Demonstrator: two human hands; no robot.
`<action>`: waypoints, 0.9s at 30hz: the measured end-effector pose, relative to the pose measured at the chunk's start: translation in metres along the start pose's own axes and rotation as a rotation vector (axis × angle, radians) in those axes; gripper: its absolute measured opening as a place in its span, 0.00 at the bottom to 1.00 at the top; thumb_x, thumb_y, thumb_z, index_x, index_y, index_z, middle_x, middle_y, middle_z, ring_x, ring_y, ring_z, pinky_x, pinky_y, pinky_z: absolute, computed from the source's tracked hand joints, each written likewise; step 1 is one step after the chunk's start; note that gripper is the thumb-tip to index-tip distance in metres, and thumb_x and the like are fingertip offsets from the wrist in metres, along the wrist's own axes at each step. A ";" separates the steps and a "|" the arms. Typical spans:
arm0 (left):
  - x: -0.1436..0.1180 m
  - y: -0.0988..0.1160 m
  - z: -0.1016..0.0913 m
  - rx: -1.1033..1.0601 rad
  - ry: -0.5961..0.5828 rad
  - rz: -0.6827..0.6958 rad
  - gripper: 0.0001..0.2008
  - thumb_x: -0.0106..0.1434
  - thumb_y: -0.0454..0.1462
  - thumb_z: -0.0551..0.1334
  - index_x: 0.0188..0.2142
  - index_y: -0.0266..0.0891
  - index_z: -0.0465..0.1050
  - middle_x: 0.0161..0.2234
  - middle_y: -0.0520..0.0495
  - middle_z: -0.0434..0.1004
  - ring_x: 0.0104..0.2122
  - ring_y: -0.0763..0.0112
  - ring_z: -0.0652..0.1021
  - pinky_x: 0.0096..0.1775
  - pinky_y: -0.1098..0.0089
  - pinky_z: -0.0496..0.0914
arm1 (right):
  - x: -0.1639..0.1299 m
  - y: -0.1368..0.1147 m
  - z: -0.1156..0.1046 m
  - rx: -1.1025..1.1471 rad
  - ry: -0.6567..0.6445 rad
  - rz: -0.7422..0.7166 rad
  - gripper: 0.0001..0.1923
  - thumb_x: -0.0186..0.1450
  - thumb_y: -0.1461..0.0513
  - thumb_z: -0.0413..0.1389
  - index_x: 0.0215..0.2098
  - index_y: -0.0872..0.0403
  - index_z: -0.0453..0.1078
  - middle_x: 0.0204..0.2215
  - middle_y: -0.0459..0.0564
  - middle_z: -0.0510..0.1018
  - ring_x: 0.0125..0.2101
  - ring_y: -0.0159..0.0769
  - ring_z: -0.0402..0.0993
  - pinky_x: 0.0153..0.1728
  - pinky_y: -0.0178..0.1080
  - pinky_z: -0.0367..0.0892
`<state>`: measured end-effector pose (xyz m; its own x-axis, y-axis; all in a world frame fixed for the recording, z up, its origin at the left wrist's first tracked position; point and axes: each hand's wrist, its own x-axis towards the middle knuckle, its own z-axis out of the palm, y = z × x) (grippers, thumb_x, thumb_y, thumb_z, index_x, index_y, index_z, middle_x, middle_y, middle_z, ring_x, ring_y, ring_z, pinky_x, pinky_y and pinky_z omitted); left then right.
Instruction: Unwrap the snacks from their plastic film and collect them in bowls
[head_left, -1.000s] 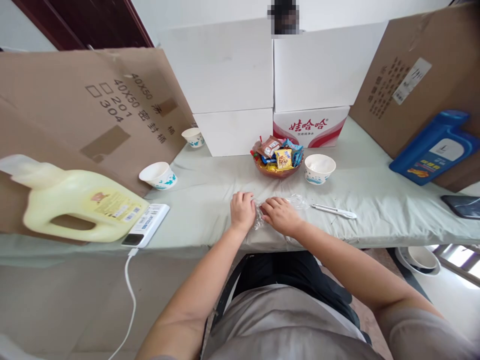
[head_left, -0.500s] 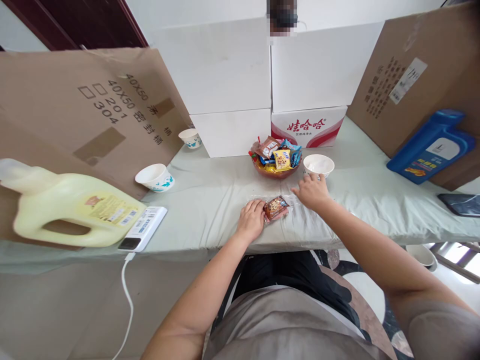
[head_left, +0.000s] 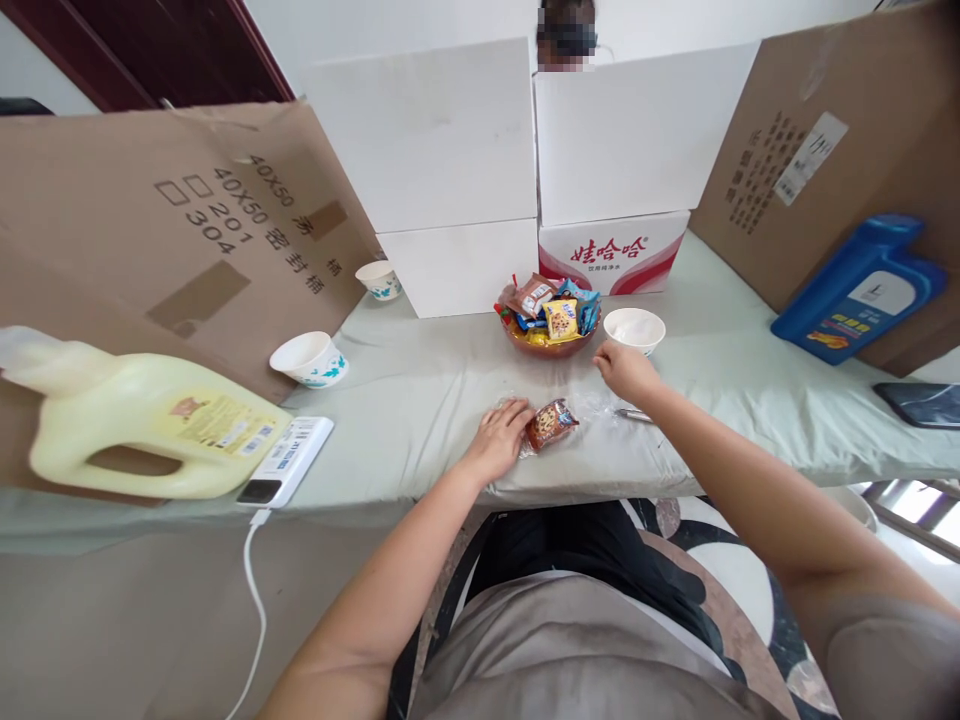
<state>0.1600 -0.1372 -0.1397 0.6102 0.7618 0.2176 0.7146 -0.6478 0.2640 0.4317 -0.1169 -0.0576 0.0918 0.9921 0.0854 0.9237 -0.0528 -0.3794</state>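
My left hand lies on the table with its fingers stretched out over clear plastic, the fingertips touching the left edge of a brown snack packet. My right hand is closed, thumb and fingers together, just in front of a white paper bowl. Whatever those fingers hold, if anything, is hidden. Under the right forearm pokes out a thin metal object, partly covered. More clear plastic spreads between the hands. Behind them stands a reddish bowl heaped with wrapped snacks.
Two paper cups stand on the left, near a yellow jug and a white power bank with a cable. A blue bottle and a phone lie right. White boxes and cardboard wall the table; someone's head shows behind.
My right hand has closed from spread fingers and drawn slightly back from the white bowl's rim. The metal object now shows beneath my forearm. My left hand remains beside the packet.
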 end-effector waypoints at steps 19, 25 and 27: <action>0.002 -0.004 0.002 -0.008 -0.065 0.042 0.30 0.64 0.28 0.54 0.62 0.57 0.62 0.68 0.45 0.52 0.67 0.47 0.53 0.60 0.41 0.56 | 0.005 0.021 0.010 0.237 -0.159 0.063 0.14 0.64 0.52 0.56 0.29 0.53 0.72 0.26 0.47 0.79 0.24 0.31 0.72 0.25 0.32 0.61; 0.001 -0.002 0.000 0.000 -0.067 0.080 0.34 0.62 0.24 0.54 0.63 0.58 0.60 0.69 0.48 0.48 0.68 0.48 0.49 0.62 0.40 0.54 | -0.001 -0.021 0.042 0.234 -0.230 -0.035 0.08 0.64 0.57 0.58 0.32 0.54 0.74 0.27 0.46 0.80 0.27 0.31 0.74 0.25 0.30 0.62; 0.001 -0.002 -0.001 0.009 -0.078 0.102 0.35 0.62 0.23 0.53 0.63 0.58 0.59 0.69 0.47 0.47 0.68 0.48 0.47 0.62 0.40 0.53 | 0.004 -0.023 0.042 0.232 -0.221 -0.041 0.10 0.69 0.60 0.51 0.37 0.54 0.73 0.28 0.47 0.80 0.25 0.29 0.74 0.25 0.30 0.62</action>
<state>0.1587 -0.1353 -0.1386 0.7042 0.6896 0.1691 0.6504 -0.7221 0.2358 0.3950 -0.1073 -0.0875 -0.0506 0.9949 -0.0877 0.8134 -0.0098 -0.5816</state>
